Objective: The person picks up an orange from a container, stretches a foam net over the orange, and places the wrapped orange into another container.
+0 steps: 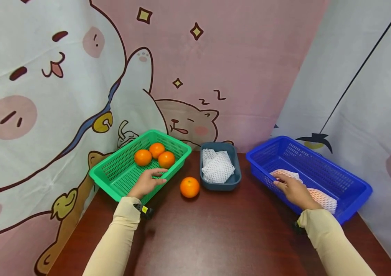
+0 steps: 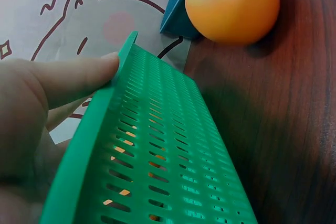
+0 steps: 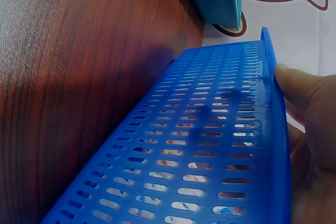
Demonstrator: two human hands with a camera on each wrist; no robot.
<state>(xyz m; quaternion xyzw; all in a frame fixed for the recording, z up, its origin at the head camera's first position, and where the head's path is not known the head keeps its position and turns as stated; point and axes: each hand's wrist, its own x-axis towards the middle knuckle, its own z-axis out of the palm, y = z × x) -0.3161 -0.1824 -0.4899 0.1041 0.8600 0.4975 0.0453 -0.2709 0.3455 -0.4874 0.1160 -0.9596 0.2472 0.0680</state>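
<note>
My left hand (image 1: 147, 183) hovers at the near right side of a green basket (image 1: 109, 168), its thumb and fingers apart with nothing between them. In the left wrist view the thumb overlaps the basket's rim. Toward the back of that basket sit three oranges (image 1: 142, 157). Another orange (image 1: 190, 187) lies on the table, just right of the basket. My right hand (image 1: 295, 191) reaches over the left rim of a blue basket (image 1: 352, 188), loosely bent. Right by its fingers lies a fruit in a pinkish foam net (image 1: 289, 174); a second netted fruit (image 1: 323, 200) is beside the wrist.
Between the two baskets stands a small dark blue-grey bin (image 1: 221, 186) with white foam nets (image 1: 218, 168) in it. A printed cloth (image 1: 243, 69) hangs close behind and at the sides of the brown table (image 1: 223, 234).
</note>
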